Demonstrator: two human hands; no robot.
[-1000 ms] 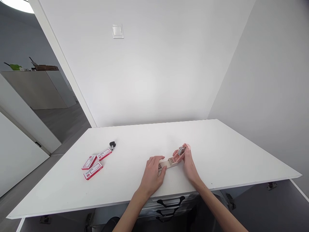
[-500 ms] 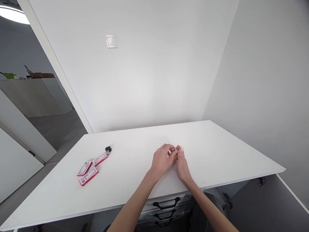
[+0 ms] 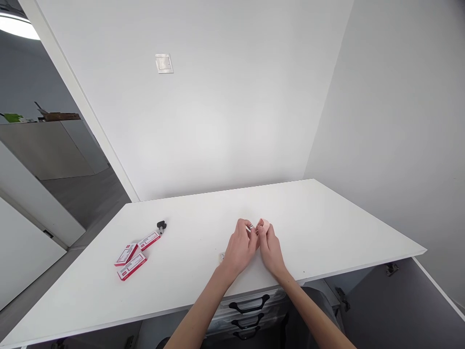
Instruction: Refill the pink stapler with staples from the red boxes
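Observation:
My left hand point(image 3: 239, 247) is closed, with a small shiny metal piece point(image 3: 251, 227) pinched between its thumb and forefinger; its exact kind is too small to tell. Right beside it, my right hand point(image 3: 271, 251) is closed on a pale pink curled strip point(image 3: 265, 224). The fingertips of both hands nearly meet above the white table point(image 3: 203, 276), and parts of what they hold are hidden. Partly covered by my left wrist, a small whitish printed piece point(image 3: 222, 256) lies on the table.
On the left of the table lie three red-and-white boxes point(image 3: 131, 266) and a black-headed object with a metal stem point(image 3: 161, 226). Below the front edge are drawers with black handles point(image 3: 249, 304) and an open cabinet door point(image 3: 403, 295). A wall point(image 3: 232, 121) rises behind.
My left hand has turned and drawn slightly back from my right fingertips. More of the pink strip shows now, and the small whitish piece has come into view by my left wrist.

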